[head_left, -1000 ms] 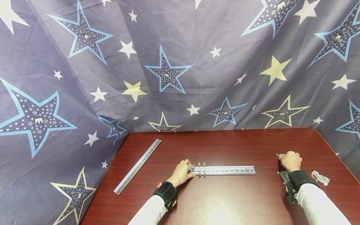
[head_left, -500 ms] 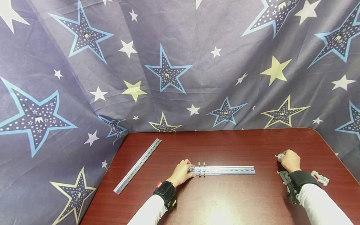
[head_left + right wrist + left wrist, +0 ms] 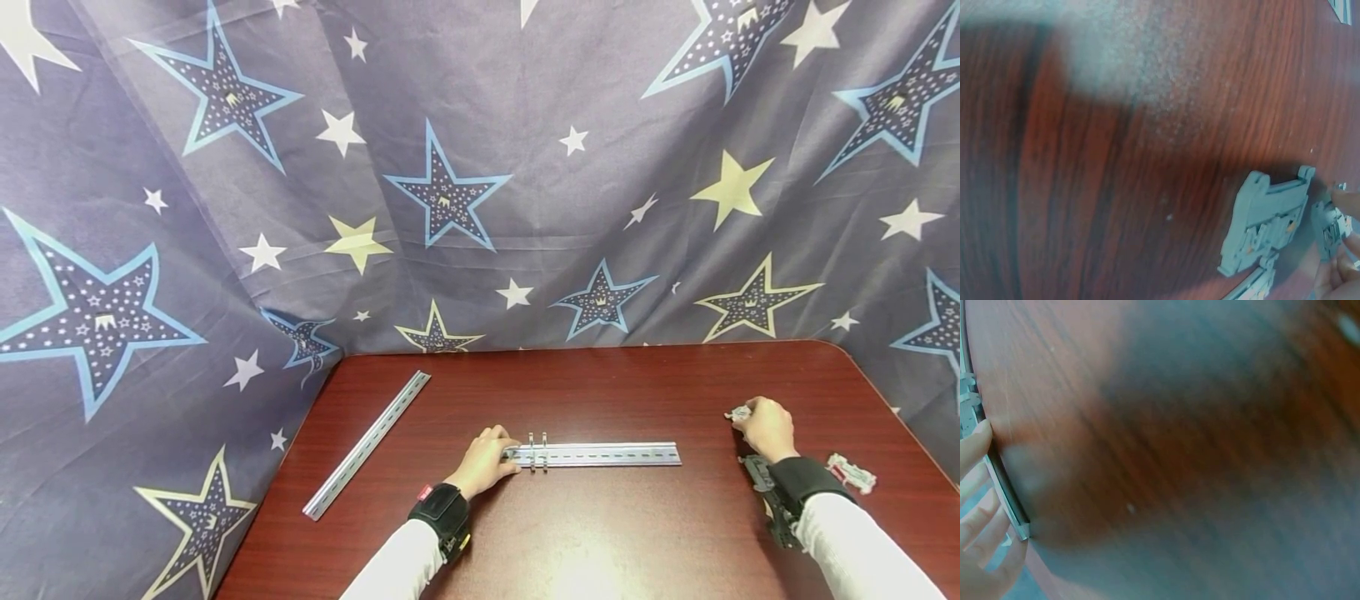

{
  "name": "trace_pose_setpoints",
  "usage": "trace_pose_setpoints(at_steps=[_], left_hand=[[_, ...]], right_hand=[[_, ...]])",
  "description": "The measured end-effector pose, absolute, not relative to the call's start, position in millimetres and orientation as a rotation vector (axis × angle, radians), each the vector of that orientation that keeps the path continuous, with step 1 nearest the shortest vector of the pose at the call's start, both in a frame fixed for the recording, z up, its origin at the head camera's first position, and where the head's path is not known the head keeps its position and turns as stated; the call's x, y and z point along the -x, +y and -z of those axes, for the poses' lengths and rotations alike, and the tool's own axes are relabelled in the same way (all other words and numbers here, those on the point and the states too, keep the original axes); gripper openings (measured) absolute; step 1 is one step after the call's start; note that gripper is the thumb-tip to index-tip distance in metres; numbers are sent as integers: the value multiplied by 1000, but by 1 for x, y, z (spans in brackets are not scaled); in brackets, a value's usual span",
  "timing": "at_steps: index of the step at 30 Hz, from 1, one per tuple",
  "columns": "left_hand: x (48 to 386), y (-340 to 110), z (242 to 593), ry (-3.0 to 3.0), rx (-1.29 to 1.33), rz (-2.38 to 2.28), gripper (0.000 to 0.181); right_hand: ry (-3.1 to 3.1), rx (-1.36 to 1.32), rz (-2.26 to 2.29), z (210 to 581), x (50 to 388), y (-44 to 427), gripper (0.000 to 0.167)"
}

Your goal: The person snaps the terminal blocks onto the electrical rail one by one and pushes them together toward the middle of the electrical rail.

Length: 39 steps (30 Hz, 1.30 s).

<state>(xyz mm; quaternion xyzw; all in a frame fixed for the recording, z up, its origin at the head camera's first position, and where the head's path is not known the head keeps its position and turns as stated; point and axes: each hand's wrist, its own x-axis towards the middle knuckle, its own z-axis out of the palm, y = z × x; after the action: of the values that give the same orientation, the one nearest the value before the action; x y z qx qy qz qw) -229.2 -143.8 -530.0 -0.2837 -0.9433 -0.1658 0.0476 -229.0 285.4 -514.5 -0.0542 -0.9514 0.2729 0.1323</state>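
A slotted metal DIN rail (image 3: 615, 455) lies across the middle of the table. My left hand (image 3: 480, 462) grips its left end, thumb on the near edge and fingers over the far edge. Two small upright clips (image 3: 538, 452) sit on the rail just right of that hand. Over on the right side, my right hand (image 3: 768, 429) pinches a small grey terminal block (image 3: 1330, 228) between thumb and fingers; the hand covers part of it. Larger grey terminal blocks (image 3: 1266, 219) lie on the table beside that hand, partly hidden by the wrist in the head view.
A second DIN rail (image 3: 367, 446) lies slanted at the table's left. A pale terminal block with red parts (image 3: 851, 473) rests right of my right wrist. A star-patterned cloth (image 3: 525, 208) hangs behind the reddish-brown table (image 3: 600, 383).
My right hand has moved slightly left with the small terminal block, which shows more clearly now. My left hand and the rail have stayed in place.
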Motion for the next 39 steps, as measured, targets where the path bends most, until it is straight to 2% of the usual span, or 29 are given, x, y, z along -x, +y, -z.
trace_pose_setpoints(at_steps=[8, 32, 39], left_hand=[[229, -144, 530, -2886, 859, 506, 34], [229, -143, 530, -2885, 855, 514, 35], [230, -144, 530, -2888, 859, 509, 34]], right_hand=[[-2772, 119, -834, 513, 228, 282, 33], [-2805, 81, -814, 500, 229, 278, 11], [-2799, 88, -855, 492, 231, 269, 10]])
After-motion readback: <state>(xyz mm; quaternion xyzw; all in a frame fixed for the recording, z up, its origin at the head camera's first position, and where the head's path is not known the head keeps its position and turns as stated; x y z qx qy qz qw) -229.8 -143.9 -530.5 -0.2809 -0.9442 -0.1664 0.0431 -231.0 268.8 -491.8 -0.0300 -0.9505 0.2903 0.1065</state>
